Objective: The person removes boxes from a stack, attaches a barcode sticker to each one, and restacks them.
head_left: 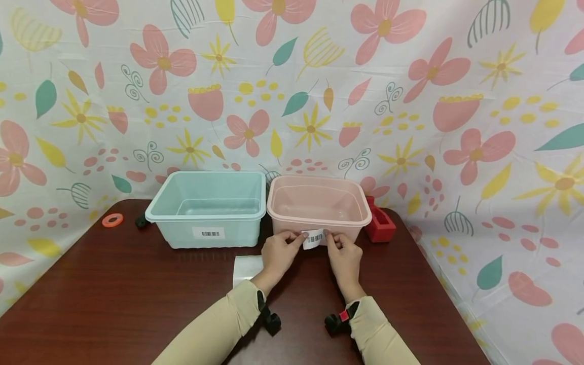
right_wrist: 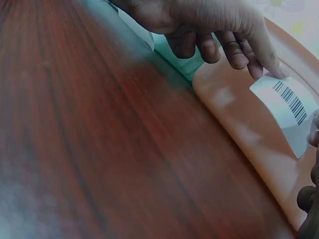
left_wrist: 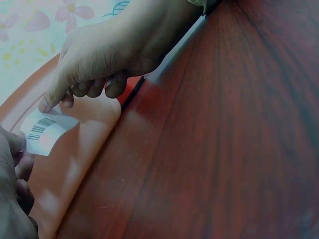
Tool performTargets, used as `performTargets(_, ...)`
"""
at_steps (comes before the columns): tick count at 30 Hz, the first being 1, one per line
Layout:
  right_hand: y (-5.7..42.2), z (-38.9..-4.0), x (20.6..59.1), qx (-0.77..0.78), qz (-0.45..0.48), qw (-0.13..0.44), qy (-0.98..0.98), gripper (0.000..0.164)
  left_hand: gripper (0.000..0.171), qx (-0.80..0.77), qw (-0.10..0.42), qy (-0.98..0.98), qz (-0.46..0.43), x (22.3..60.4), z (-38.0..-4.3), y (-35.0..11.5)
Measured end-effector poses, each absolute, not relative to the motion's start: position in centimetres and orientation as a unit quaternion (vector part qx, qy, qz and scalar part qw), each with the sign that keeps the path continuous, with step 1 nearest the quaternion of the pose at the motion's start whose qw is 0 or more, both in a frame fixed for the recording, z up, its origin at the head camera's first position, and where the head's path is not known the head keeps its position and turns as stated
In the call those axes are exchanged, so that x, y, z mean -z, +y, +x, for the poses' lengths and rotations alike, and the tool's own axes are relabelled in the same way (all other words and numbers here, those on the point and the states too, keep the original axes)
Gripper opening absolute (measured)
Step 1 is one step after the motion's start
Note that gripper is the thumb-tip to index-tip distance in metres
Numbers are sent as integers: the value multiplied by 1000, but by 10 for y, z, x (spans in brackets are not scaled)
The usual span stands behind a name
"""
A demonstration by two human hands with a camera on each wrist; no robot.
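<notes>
A white barcode label (head_left: 313, 239) is held by its two ends at the front wall of the pink plastic bin (head_left: 292, 226). My left hand (head_left: 279, 256) pinches its left end between thumb and forefinger; my right hand (head_left: 344, 261) pinches the right end the same way. In the right wrist view the label (right_wrist: 289, 107) bows, its lower edge standing off the pink wall. Left of the pink bin stands a light blue bin (head_left: 182, 235) with a similar barcode label (head_left: 209, 233) flat on its front.
A white sheet (head_left: 246, 267) lies on the dark wooden table (head_left: 137, 304) beside my left wrist. Right of the pink bin is a red tape dispenser (head_left: 380, 228). An orange ring (head_left: 112, 220) and a small black object (head_left: 141, 221) sit at the far left. A flowered cloth hangs behind.
</notes>
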State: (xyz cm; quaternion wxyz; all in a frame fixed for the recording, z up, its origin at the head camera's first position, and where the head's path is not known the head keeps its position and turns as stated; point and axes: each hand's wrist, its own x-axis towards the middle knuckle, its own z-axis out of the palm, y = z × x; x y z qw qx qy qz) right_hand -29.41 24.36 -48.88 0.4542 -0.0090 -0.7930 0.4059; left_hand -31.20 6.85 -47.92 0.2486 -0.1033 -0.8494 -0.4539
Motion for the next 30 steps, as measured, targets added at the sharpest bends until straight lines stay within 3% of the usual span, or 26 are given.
performTargets(13, 243, -294, 488, -409, -7, 454, -792, 35, 21, 487, 258, -826, -117, 478, -311, 68)
performTargets(18, 241, -294, 488, -410, -3, 451, -793, 36, 15, 513, 228, -799, -214, 479, -309, 71)
performTargets(21, 240, -294, 488, -409, 0, 451, -793, 36, 23, 513, 197, -795, -257, 480, -307, 73)
performTargets(30, 239, -295, 489, -408, 0, 453, -793, 37, 25, 514, 196, -808, -211, 480, -307, 73)
